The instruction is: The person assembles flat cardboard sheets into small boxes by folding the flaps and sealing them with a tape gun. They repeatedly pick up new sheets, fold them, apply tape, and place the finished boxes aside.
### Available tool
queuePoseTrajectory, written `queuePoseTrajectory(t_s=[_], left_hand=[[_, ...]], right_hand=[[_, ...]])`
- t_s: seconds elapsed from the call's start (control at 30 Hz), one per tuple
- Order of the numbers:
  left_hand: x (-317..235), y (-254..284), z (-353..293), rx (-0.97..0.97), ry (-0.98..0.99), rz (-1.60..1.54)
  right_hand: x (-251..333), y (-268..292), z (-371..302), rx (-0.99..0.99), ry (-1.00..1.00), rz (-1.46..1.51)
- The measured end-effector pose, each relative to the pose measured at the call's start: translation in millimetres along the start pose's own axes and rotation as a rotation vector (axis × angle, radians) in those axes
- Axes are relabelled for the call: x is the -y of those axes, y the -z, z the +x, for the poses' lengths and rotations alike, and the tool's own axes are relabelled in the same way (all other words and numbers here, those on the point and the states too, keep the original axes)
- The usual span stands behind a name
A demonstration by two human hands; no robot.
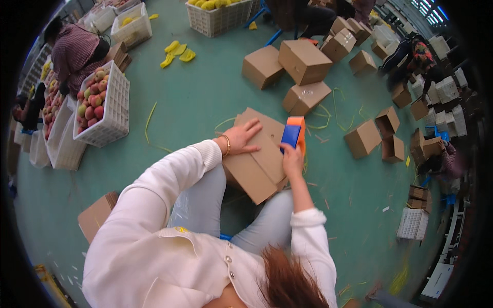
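Note:
A brown cardboard box sits between my knees, its flaps folded over to form the upper face. My left hand lies on the flaps with its fingers spread, a gold bracelet at the wrist. My right hand is closed round a tape dispenser, blue and orange, at the right edge of the box. Whether the dispenser touches the cardboard I cannot tell. The lower part of the box is hidden by its flaps and my legs.
Closed cardboard boxes are grouped ahead, and open ones stand to the right. White crates, one full of apples, are at the left near a person in a checked top. Flat cardboard lies behind my left arm. Yellow straps litter the green floor.

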State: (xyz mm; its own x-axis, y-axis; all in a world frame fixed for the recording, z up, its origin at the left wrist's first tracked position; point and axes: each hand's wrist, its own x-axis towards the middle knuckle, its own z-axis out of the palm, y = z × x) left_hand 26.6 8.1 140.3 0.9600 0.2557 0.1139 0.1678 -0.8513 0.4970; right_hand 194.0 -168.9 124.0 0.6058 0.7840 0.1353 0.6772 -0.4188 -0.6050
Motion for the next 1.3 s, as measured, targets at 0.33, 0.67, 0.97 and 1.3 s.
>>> queuePoseTrajectory(t_s=[0.33, 0.67, 0.97, 1.3], left_hand=[[-30.9, 13.8, -6.4, -0.254, 0.298, 0.372], [-67.3, 23.8, -32.7, -0.255, 0.742, -0.387], [-66.5, -29.2, 3.6, -0.275, 0.519, 0.015], [-59.8, -32.2, 20.2, -0.223, 0.179, 0.207]], right_hand=[[45.3, -12.6, -78.5, -0.262, -0.175, -0.182], [46.5, 14.8, -57.6, 0.014, -0.176, -0.139], [42.9, 23.8, -71.1, 0.022, -0.344, -0.249], [25.3, 34.3, -55.8, 0.102, -0.207, -0.168]])
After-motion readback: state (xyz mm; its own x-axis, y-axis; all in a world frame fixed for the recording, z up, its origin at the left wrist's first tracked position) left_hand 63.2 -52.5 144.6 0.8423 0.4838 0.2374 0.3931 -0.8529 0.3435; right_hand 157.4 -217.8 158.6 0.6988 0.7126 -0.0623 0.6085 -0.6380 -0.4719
